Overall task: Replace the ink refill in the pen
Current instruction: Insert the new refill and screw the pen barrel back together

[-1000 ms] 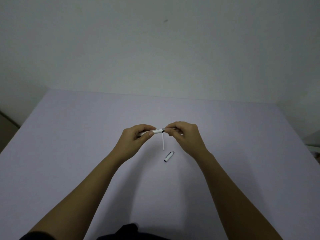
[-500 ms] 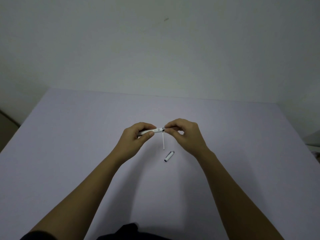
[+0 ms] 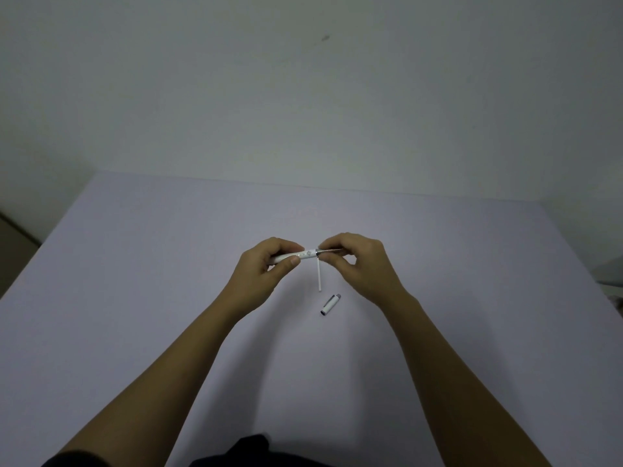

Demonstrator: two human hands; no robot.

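A white pen barrel (image 3: 303, 255) is held level above the table in my left hand (image 3: 266, 271), thumb and fingers pinched around it. My right hand (image 3: 362, 264) pinches a thin dark refill (image 3: 332, 251) that sticks out of the barrel's right end. A thin white refill (image 3: 319, 277) lies on the table just below the hands, pointing toward me. A short white pen piece with dark ends (image 3: 330, 304) lies on the table a little nearer and to the right of it.
The pale lilac table (image 3: 168, 298) reaches to a plain wall at the back. Its left edge (image 3: 43, 244) and right edge drop away. Some grey objects (image 3: 612, 281) show at the far right margin.
Both hands have risen slightly and the right hand's fingers have shifted on the dark refill at the barrel's end. The white refill and the pen piece on the table have not moved.
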